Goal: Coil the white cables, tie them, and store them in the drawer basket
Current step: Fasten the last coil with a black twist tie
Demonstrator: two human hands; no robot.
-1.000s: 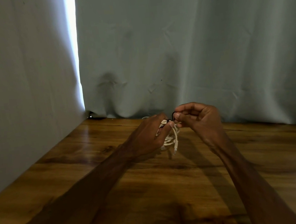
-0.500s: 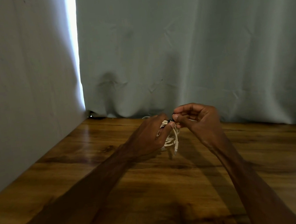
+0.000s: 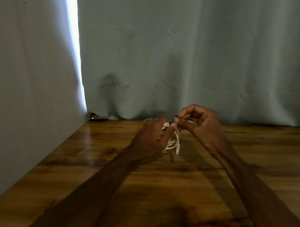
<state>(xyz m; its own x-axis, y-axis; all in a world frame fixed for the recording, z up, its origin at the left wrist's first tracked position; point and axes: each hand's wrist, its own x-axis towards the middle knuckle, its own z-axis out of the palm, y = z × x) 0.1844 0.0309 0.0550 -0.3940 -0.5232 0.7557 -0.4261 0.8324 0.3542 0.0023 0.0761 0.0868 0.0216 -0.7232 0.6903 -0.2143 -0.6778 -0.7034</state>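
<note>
Pale grey-green curtains (image 3: 175, 46) are being seen hanging behind and to the left of a glossy wooden worktop (image 3: 116, 190), with a bright slit of daylight showing between them.

The fingers (image 3: 187, 111) of the right hand (image 3: 200, 124) are being held curled and pinched together on a small dark tie (image 3: 176, 117). It is too small for its kind to be told. Just beside them, the left hand (image 3: 149, 141) is being clamped round the top of the white cable bundle (image 3: 174, 142), the thumb pressing across the gathered loops.

The bundle is being held clear of the worktop, between the two hands and near the curtain hem. Its loops are hanging below the grip, and a connector (image 3: 177, 148) is dangling lowest.

The bundle is being judged light, soft and springy, with a smooth jacket likely to slip. The loops are being judged liable to spring open if the left grip is loosened before the tie is drawn snug. Hold is best taken at the gathered neck where all the loops meet, not at the hanging end. The connector is being taken as the only rigid part and should not be bent.

Behind the left hand, a further white loop (image 3: 147, 119) is being glimpsed on the worktop. No drawer basket is being shown in this view.
</note>
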